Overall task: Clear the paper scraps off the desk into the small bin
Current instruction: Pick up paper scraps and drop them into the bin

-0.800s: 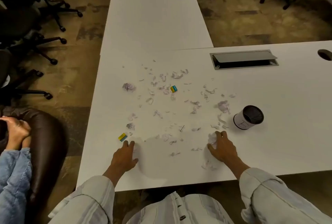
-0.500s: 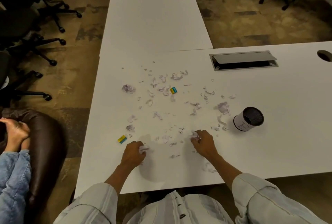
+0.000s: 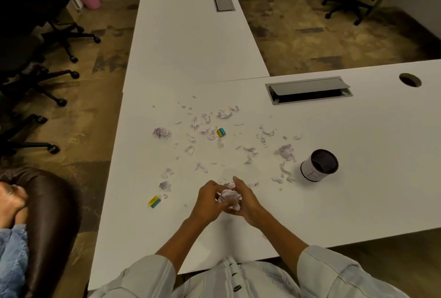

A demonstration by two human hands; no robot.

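both hands meet in front of the body, left hand (image 3: pixel 208 202) and right hand (image 3: pixel 247 199) cupped toward each other, fingers curled inward, forearms bare below rolled sleeves, angling in from either side.

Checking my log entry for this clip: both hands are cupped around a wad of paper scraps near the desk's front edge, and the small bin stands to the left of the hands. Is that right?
Not quite. The head view shows the small bin standing to the right of the hands, not the left. The rest holds: the left hand and right hand are cupped around a wad of paper scraps near the front edge of the desk.
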